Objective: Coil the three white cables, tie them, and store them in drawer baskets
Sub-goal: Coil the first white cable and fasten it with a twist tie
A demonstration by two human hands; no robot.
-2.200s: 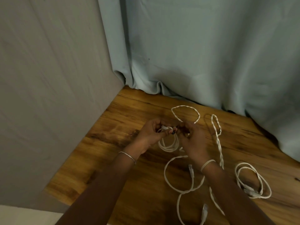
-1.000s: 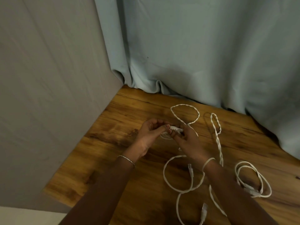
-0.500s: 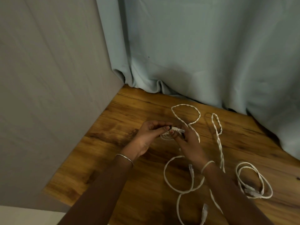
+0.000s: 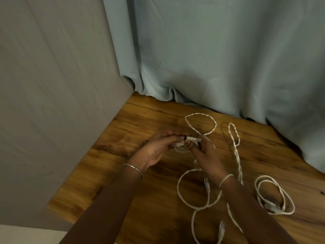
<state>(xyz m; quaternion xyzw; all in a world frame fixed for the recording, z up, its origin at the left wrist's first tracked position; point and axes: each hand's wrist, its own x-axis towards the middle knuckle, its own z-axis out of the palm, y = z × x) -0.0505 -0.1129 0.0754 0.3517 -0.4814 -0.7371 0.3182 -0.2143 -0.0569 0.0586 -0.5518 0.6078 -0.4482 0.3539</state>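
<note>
My left hand (image 4: 156, 148) and my right hand (image 4: 206, 155) meet over the wooden table (image 4: 133, 213), both pinching a small coiled white cable (image 4: 182, 147) whose plug end sticks out between the fingertips. A twisted white cable (image 4: 234, 138) lies in loops just beyond and to the right of my hands. A loose white cable (image 4: 184, 199) with two connectors curls under my right forearm. A coiled white cable (image 4: 274, 196) rests at the right. A band (image 4: 226, 179) sits around my right wrist.
A pale blue curtain (image 4: 211, 59) hangs along the table's far edge and drapes onto it at the right. A grey panel (image 4: 52, 85) walls off the left side. No drawer or basket is in view.
The coil between my hands has been drawn smaller and tighter. My right fingers have shifted onto its plug end, and both hands have turned slightly. The cables on the table have not moved.
</note>
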